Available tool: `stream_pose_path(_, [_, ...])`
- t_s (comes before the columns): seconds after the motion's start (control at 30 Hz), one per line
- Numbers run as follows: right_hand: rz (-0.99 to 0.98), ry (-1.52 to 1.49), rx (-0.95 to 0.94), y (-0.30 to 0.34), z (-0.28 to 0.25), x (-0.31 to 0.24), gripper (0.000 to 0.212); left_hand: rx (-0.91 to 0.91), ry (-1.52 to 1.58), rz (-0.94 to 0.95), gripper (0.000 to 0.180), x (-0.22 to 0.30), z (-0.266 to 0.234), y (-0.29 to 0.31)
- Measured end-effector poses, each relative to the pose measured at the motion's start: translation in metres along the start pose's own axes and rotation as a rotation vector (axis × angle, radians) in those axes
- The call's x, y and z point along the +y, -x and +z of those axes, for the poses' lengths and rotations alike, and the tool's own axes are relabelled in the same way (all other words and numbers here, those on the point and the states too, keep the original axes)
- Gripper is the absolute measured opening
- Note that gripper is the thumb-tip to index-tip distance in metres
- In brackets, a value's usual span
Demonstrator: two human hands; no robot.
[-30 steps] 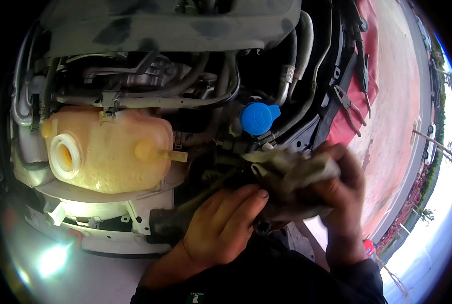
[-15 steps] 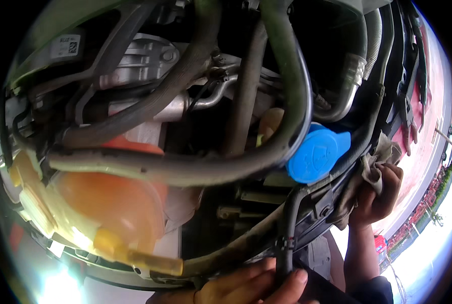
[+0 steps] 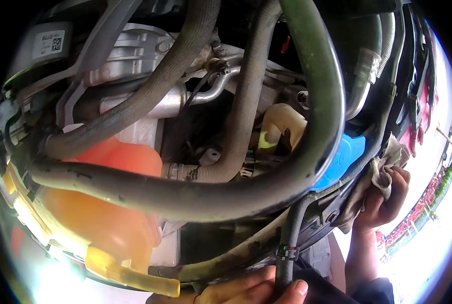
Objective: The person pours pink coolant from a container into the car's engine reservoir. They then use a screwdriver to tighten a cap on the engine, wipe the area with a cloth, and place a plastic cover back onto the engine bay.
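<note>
Clutching a crumpled, dirty beige cloth rag (image 3: 385,169), the right hand (image 3: 383,202) presses it against dark engine-bay trim just beside a bright blue round plastic cap (image 3: 343,159). At the lower edge, the left hand (image 3: 246,293) wraps its fingers around a thin black rubber hose (image 3: 285,243) below a thick curved black hose (image 3: 195,195) and a translucent orange coolant tank (image 3: 92,213).
</note>
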State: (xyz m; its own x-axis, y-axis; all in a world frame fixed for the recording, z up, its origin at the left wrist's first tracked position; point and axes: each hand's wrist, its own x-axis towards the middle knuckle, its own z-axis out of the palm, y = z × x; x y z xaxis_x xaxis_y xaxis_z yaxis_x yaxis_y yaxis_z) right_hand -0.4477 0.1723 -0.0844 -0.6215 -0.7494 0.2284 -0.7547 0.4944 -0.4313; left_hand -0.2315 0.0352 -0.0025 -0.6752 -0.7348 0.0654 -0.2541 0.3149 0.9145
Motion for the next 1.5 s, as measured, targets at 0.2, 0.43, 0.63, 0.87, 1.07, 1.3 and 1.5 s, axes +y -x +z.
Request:
stream_pose_path(0.2, [-0.002, -0.019, -0.008, 0.000, -0.001, 0.001, 0.022, -0.101, -0.028, 0.084, 0.026, -0.010, -0.010, 0.008])
stream_pose_path(0.43, [0.006, -0.053, -0.001, 0.001, 0.002, 0.000, 0.021, -0.008, 0.004, -0.085, 0.026, 0.005, -0.002, 0.005])
stream_pose_path(0.63, [0.009, -0.043, -0.003, 0.001, 0.001, 0.000, 0.022, -0.046, -0.021, -0.053, 0.025, 0.002, -0.006, 0.005])
stream_pose_path(0.87, [0.040, -0.055, 0.021, 0.000, 0.000, -0.002, 0.026, 0.010, 0.120, 0.008, 0.025, -0.010, -0.008, 0.005])
stream_pose_path(1.07, [0.003, -0.178, 0.049, -0.011, 0.001, -0.007, 0.028, -0.180, 0.208, -0.030, 0.040, -0.013, -0.023, 0.008])
stream_pose_path(1.3, [-0.033, -0.226, 0.052, -0.004, -0.013, 0.007, 0.043, 0.420, 0.180, -0.486, 0.028, 0.022, 0.017, 0.006])
stream_pose_path(1.5, [0.057, -0.342, 0.103, 0.005, 0.003, 0.005, 0.017, 0.259, -0.408, -0.352, 0.051, 0.031, 0.014, 0.013])
